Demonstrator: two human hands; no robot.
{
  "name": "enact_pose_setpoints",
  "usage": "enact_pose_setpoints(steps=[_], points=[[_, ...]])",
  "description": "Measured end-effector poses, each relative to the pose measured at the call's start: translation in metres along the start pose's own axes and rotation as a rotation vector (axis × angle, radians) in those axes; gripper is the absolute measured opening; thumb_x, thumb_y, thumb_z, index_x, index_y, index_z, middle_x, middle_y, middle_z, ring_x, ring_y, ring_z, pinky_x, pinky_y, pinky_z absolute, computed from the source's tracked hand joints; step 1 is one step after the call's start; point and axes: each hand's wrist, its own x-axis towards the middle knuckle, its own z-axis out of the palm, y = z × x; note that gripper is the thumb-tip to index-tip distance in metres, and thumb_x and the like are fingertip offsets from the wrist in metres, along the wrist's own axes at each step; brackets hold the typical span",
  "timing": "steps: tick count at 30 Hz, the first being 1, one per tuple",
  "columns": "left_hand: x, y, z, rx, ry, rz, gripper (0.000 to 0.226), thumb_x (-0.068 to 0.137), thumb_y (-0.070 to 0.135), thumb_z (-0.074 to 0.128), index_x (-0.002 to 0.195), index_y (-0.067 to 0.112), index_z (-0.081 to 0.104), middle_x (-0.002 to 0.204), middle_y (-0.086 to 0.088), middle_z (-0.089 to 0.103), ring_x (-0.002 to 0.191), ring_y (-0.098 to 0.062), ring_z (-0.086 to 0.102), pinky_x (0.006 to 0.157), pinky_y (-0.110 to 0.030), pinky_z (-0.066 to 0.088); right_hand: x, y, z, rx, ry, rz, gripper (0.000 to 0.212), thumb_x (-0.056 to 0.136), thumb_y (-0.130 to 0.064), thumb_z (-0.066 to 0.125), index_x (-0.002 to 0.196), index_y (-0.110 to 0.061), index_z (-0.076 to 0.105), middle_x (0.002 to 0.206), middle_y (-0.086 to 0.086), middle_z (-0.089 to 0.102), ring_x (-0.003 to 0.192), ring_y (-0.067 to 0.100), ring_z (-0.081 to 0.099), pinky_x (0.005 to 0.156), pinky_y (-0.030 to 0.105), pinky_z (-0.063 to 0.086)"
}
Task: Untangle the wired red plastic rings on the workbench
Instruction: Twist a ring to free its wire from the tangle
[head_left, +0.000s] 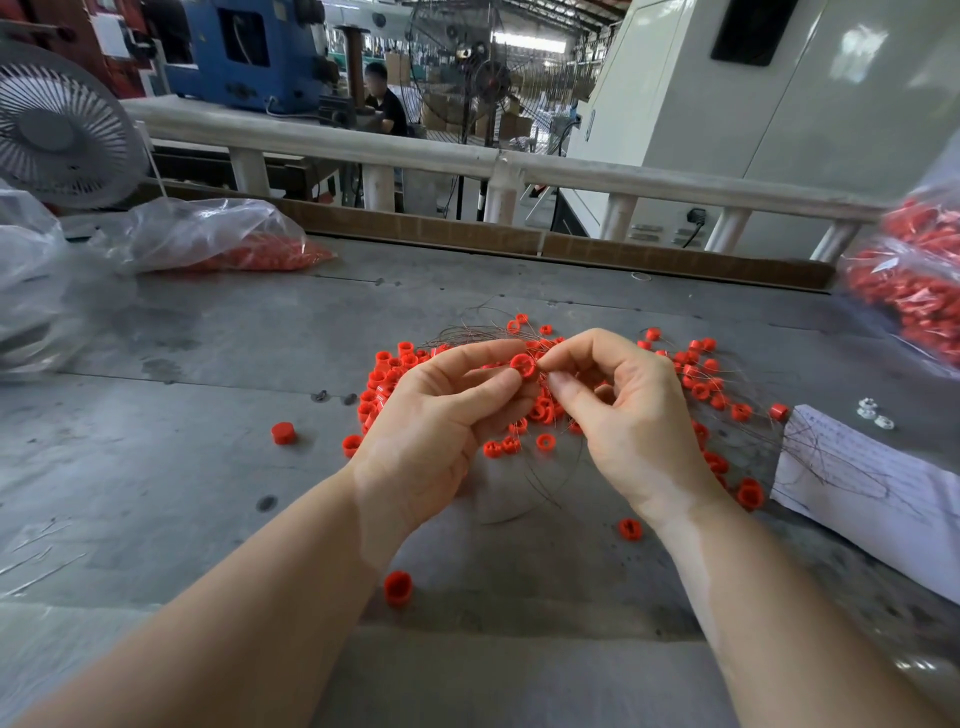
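A heap of small red plastic rings (696, 384) with thin wires lies tangled in the middle of the grey workbench (218, 415). Above the heap, my left hand (431, 421) pinches one red ring (522, 365) between thumb and fingers. My right hand (628, 410) is just to its right, with thumb and forefinger pinching a thin wire at that ring. Both hands hide part of the heap. A few loose rings lie apart: one (283, 433) to the left, one (398, 588) near my left forearm, one (630, 529) by my right wrist.
A clear plastic bag (208, 239) holding red rings lies at the back left, and a fuller bag (914, 280) at the right edge. A white written sheet (872, 488) with wires on it lies right of the heap. A fan (57, 130) stands at the far left. Small white nuts (872, 413) lie nearby.
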Motion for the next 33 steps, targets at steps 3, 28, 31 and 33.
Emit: enact_pose_setpoints(steps=[3,28,31,33], points=[[-0.0011,0.0013,0.0009,-0.013,-0.007,-0.007,0.018,0.066,0.006,0.060,0.074,0.012,0.075,0.074,-0.006,0.072,0.067,-0.011,0.069,0.061,-0.017,0.055,0.0000,-0.0001,0.0003,0.009,0.001,-0.002,0.028,0.084,0.006,0.061,0.073,-0.019,0.063,0.060,-0.019,0.060,0.058,-0.007,0.053,0.059,0.005,0.037],[-0.0009,0.0030,0.0009,-0.079,-0.011,-0.006,0.023,0.063,-0.001,0.060,0.077,0.009,0.076,0.077,-0.008,0.073,0.071,-0.012,0.071,0.064,-0.017,0.056,0.0002,-0.0015,-0.0009,0.030,-0.008,0.017,0.026,0.084,0.004,0.062,0.075,-0.020,0.064,0.063,-0.017,0.060,0.060,-0.007,0.054,0.061,0.006,0.039],[-0.0008,0.0020,0.0016,-0.039,-0.011,0.015,0.021,0.064,0.001,0.061,0.075,0.011,0.076,0.076,-0.007,0.073,0.070,-0.011,0.070,0.064,-0.017,0.056,0.0002,0.0002,-0.0011,0.039,-0.011,0.030,0.027,0.085,0.003,0.062,0.074,-0.022,0.063,0.063,-0.022,0.061,0.059,-0.006,0.053,0.060,0.006,0.038],[-0.0006,0.0012,0.0016,-0.008,-0.016,0.029,0.021,0.064,0.002,0.061,0.074,0.012,0.076,0.077,-0.005,0.073,0.072,-0.011,0.070,0.065,-0.017,0.056,0.0002,0.0008,-0.0013,0.037,-0.013,0.033,0.028,0.085,0.002,0.062,0.074,-0.024,0.063,0.064,-0.023,0.061,0.059,-0.006,0.053,0.061,0.007,0.038]])
